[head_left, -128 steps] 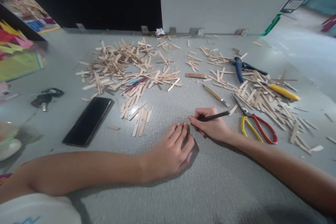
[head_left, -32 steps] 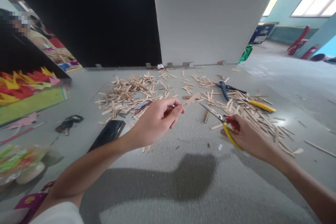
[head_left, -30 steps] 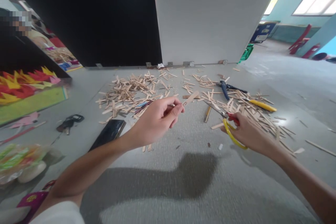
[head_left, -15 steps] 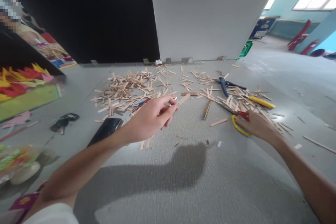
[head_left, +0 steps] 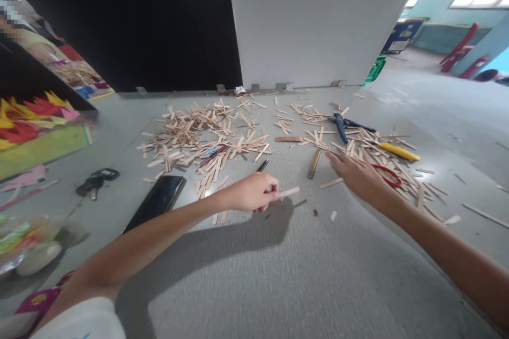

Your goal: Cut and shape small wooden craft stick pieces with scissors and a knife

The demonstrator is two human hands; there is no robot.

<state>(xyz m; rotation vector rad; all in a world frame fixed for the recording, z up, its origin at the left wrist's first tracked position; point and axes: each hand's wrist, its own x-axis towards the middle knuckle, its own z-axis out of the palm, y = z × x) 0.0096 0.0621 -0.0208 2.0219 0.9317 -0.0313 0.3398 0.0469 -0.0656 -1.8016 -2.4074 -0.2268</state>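
Observation:
My left hand (head_left: pixel 254 192) is closed in a pinch on a short wooden stick (head_left: pixel 287 192), held low over the grey floor. A black pen (head_left: pixel 262 164) lies just beyond that hand. My right hand (head_left: pixel 355 174) is stretched out flat with fingers apart and holds nothing. It hovers between a brown-handled cutter (head_left: pixel 313 163) and the red and yellow scissors (head_left: pixel 387 175), which lie on the sticks to its right. A loose stick (head_left: pixel 331 183) lies under its wrist side.
A big heap of wooden sticks (head_left: pixel 199 135) lies far left, another heap (head_left: pixel 369 148) at right with blue pliers (head_left: pixel 340 127) and a yellow-handled tool (head_left: pixel 397 151). A black phone (head_left: pixel 155 203) and keys (head_left: pixel 94 181) lie at left. A white board (head_left: pixel 318 16) stands behind.
My right hand has let go of the scissors, which now lie on the sticks, and moved left with fingers open. My left hand came down toward the floor with the stick.

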